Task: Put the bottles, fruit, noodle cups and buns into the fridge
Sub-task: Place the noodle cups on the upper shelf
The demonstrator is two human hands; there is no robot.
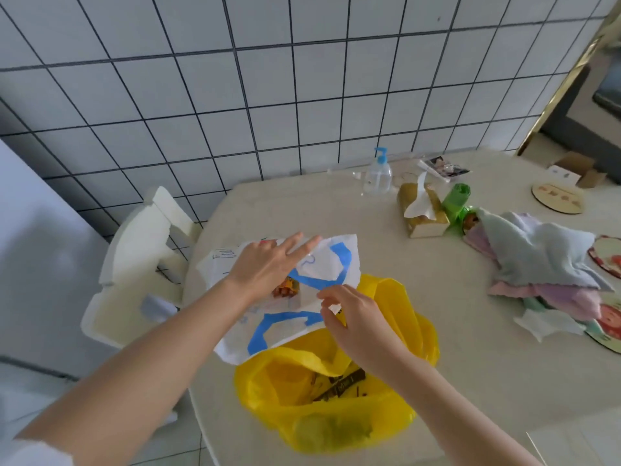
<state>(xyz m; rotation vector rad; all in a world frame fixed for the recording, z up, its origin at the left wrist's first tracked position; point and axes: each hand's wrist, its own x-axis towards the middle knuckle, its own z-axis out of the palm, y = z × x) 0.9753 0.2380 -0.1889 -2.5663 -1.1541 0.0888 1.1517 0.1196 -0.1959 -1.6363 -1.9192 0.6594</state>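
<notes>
Opening the white bag with blue print [322,264] at frame centre, the left hand [265,267] lies flat on it, fingers straight, while the right hand [349,317] pinches its lower edge. The film looks thin, limp and slippery. An orange packet [285,288] shows through; better grasped directly. The yellow bag [336,391] of groceries sits below.

Orange packet [285,288] inside white-blue bag [322,264]; greenish fruit [331,430] in yellow bag [396,415].
</notes>
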